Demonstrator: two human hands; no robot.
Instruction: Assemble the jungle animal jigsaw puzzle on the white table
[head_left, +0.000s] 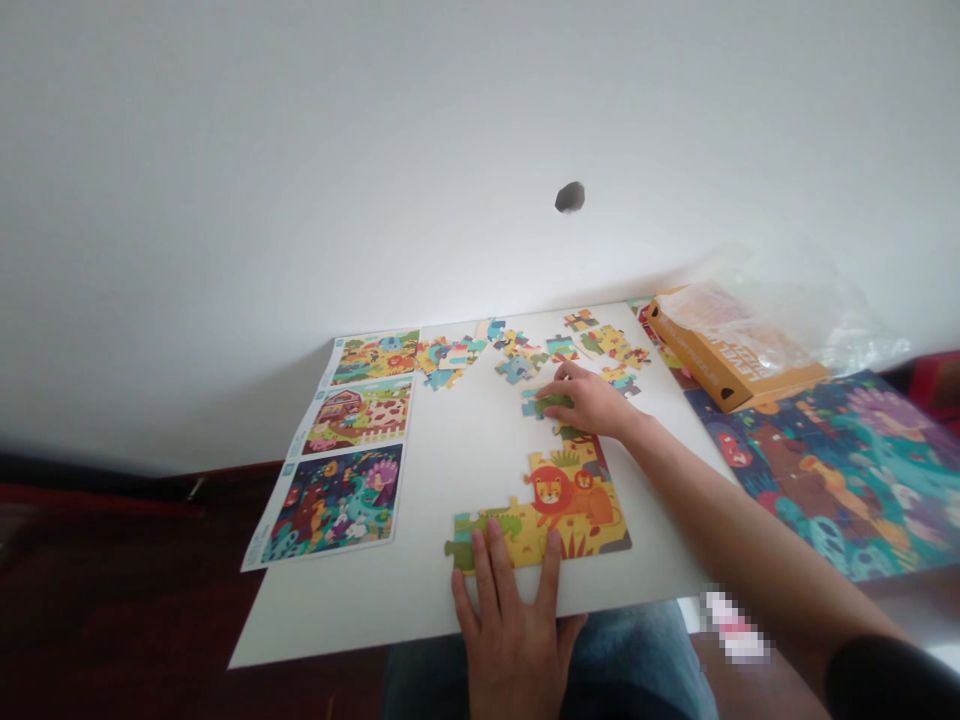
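A joined section of jigsaw puzzle (577, 500) with orange lions and a green crocodile lies near the front of the white board (337, 610). My left hand (510, 620) rests with spread fingers on its lower edge. Above the lions, my right hand (585, 398) pinches a blue and green puzzle piece (531, 403), partly hidden by the fingers. Another green and yellow piece (574, 434) shows just below that hand, against the lion section. Several loose puzzle pieces (521, 362) are scattered along the back of the board, some overlapping.
A reference sheet (401, 460) with three printed pictures lies at the left. To the right are an orange puzzle box (701, 360) under a clear plastic bag (795, 310) and a dark, finished-looking animal puzzle (840, 470). A white wall (300, 200) with a hole (570, 197) rises behind.
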